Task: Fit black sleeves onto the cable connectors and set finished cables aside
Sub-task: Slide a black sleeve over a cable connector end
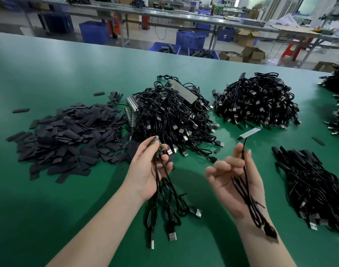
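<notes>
My left hand point(148, 168) grips a bunch of black cables point(165, 197) near their bare connector ends; their USB plugs hang below the wrist. My right hand point(235, 180) holds a single black cable point(245, 176) between its fingers, palm up, with a black sleeve over its top end and the rest trailing down my forearm. A heap of flat black sleeves point(68, 139) lies at the left of the green table point(49, 78). A pile of unsleeved cables point(174, 116) lies just beyond my hands. A stack of sleeved cables point(316, 184) lies at the right.
Another big cable pile point(255, 105) sits at the back right, with more cables point(338, 112) at the right edge. A small grey strip point(249, 132) lies between the piles. Loose sleeves are scattered about. Blue bins point(189, 39) and benches stand beyond the table.
</notes>
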Demonstrator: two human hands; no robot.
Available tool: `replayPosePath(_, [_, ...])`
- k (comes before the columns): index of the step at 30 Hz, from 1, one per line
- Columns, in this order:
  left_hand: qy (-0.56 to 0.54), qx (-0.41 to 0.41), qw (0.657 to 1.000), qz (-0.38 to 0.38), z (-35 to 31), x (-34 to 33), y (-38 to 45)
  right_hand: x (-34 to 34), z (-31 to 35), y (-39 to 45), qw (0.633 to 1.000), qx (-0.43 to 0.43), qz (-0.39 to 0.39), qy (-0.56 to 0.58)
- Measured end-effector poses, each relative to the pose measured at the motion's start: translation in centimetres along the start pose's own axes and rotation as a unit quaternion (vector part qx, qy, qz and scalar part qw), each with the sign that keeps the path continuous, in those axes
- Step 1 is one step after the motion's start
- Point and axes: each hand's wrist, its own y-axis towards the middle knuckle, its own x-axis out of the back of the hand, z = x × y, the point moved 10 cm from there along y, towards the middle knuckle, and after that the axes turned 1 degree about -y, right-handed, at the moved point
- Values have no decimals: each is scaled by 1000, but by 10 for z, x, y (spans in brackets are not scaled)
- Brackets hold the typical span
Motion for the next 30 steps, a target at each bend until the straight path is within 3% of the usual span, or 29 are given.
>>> replayPosePath(3, [16,56,998,-15,13,3,-2,9,10,4,999,20,-42,-15])
replayPosePath(7, [275,-2,961,-29,14,8,-5,27,21,2,981,64,-149,-109])
replayPosePath(9, [394,-64,917,-11,6,3,-6,35,26,0,969,81,-195,-125])
replayPosePath(11, [532,-140,835,5,-6,-6,-10,41,32,-3,961,94,-224,-132])
replayPosePath(13, [598,-183,780,19,-12,-14,-14,46,36,-3,954,96,-244,-143])
replayPosePath(16, [618,-235,750,-4,-26,-18,-19,48,34,-1,953,82,-240,-165])
replayPosePath(21, [523,-410,746,-42,-69,-32,-50,25,-5,2,982,9,-132,-136])
replayPosePath(26, [578,-576,569,-100,-103,-43,-83,15,-49,2,977,-49,-89,-190])
replayPosePath(28, [604,-578,536,-115,-108,-42,-82,23,-47,4,959,-42,-105,-259])
replayPosePath(30, [621,-569,526,-118,-108,-41,-79,29,-41,5,944,-34,-114,-308])
